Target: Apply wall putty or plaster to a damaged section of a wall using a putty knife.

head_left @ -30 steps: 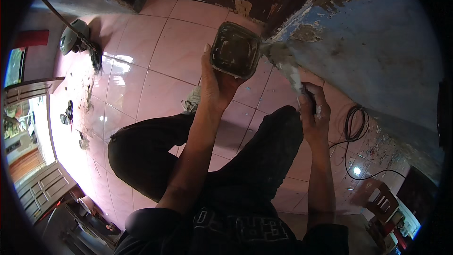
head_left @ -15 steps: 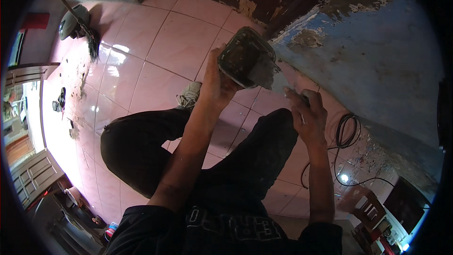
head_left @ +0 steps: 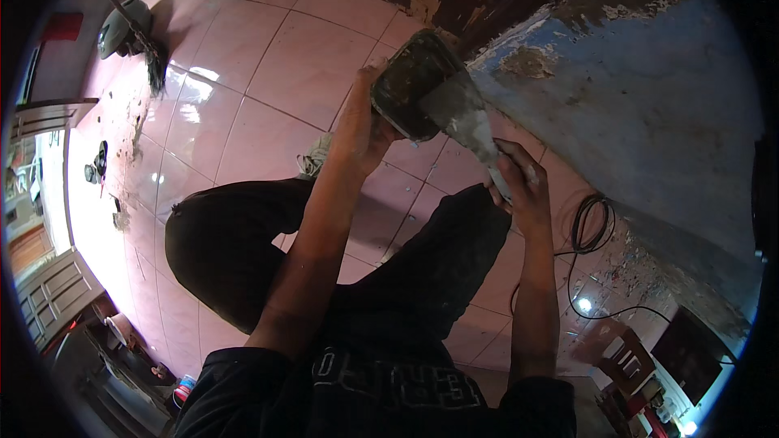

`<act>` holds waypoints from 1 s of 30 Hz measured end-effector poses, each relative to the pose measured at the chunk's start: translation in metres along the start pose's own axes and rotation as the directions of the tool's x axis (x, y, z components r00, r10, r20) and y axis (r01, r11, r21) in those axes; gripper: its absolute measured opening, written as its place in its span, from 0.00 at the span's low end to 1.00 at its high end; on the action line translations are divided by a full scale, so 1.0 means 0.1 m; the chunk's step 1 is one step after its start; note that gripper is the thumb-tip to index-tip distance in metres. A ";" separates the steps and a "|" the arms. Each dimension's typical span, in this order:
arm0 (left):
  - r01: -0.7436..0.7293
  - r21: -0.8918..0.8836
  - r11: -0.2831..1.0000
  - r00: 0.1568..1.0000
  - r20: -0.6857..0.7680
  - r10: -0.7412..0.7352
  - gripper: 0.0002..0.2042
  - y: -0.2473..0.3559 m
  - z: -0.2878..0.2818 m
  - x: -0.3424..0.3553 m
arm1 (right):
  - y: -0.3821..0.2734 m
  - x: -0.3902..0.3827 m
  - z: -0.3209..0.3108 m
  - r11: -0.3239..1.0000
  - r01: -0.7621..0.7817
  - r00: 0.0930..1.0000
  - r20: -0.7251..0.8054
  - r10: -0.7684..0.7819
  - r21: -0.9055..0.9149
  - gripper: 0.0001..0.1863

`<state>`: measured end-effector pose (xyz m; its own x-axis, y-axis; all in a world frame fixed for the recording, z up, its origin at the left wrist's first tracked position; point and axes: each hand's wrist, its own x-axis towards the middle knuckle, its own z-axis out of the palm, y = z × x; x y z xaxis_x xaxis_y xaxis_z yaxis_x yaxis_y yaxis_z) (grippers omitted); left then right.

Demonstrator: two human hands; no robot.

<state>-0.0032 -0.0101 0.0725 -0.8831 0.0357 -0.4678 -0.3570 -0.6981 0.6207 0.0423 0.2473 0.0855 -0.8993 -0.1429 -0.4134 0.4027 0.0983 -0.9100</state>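
Observation:
My left hand [head_left: 369, 130] is closed around the near left side of a dark, squarish plastic tub [head_left: 396, 91], held tilted above the floor. In my right hand [head_left: 526, 185] is a putty knife [head_left: 464, 120], gripped by its handle. Its broad grey blade, smeared with pale paste, lies across the right part of the tub's opening. Whether the blade touches the tub's inside or only its rim, I cannot tell. The blade hides part of the tub's inside.
Pink floor tiles [head_left: 288, 73] spread around my bent legs. A blue wall [head_left: 649, 105] with peeling paint runs along the right, with a coiled black cable [head_left: 591, 227] at its foot. A broom [head_left: 154, 65] leans at the far left; a brown wooden chair [head_left: 626, 358] stands at the lower right.
The putty knife's blade has turned and moved left over the tub, and the grey lump of paste at its edge no longer shows. The tub has shifted slightly away and to the left.

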 end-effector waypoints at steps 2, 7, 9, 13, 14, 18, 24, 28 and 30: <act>-0.002 -0.003 1.000 1.000 -0.024 0.002 0.23 0.00 -0.01 0.00 | 0.10 0.11 -0.02 1.000 -0.024 0.997 0.080 0.025 -0.011 0.20; -0.007 0.058 0.998 0.999 -0.047 0.010 0.25 0.01 -0.17 0.03 | 0.21 -0.03 -0.25 0.989 -0.099 0.989 0.098 0.110 -0.111 0.21; -0.025 0.107 0.994 1.000 -0.016 0.027 0.27 0.11 -0.24 0.07 | 0.20 -0.14 -0.34 0.976 -0.136 0.985 0.078 0.151 -0.172 0.21; -0.092 0.327 0.941 0.994 -0.021 0.104 0.31 0.12 -0.06 0.03 | -0.08 -0.32 -0.41 0.926 -0.021 0.997 -0.073 -0.008 -0.376 0.15; -0.084 0.328 0.941 0.995 -0.017 0.094 0.31 0.11 -0.07 0.03 | -0.20 -0.33 -0.36 0.845 0.104 0.983 -0.074 -0.166 -0.524 0.13; -0.028 0.525 0.851 1.000 0.019 0.021 0.31 0.14 -0.06 -0.04 | -0.46 -0.08 -0.19 0.259 0.526 0.728 0.271 -0.630 -0.810 0.12; 0.013 0.583 0.813 0.998 0.046 -0.049 0.32 0.18 -0.07 -0.11 | -0.36 0.10 -0.20 0.130 0.502 0.758 0.363 -0.542 -0.855 0.13; 0.015 0.542 0.840 0.994 0.080 -0.069 0.33 0.16 -0.13 -0.11 | -0.11 0.13 -0.16 0.315 0.530 0.770 0.292 -0.568 -0.787 0.12; 0.031 0.549 0.835 0.995 0.066 -0.080 0.33 0.12 -0.17 -0.07 | -0.11 0.08 -0.15 0.427 0.477 0.839 0.252 -0.483 -0.768 0.11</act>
<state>0.0041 -0.0309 0.0725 -0.8699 0.1390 -0.4732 -0.4923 -0.1893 0.8496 0.0285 0.2596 0.0926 -0.9057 -0.4155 0.0847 -0.3877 0.7306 -0.5620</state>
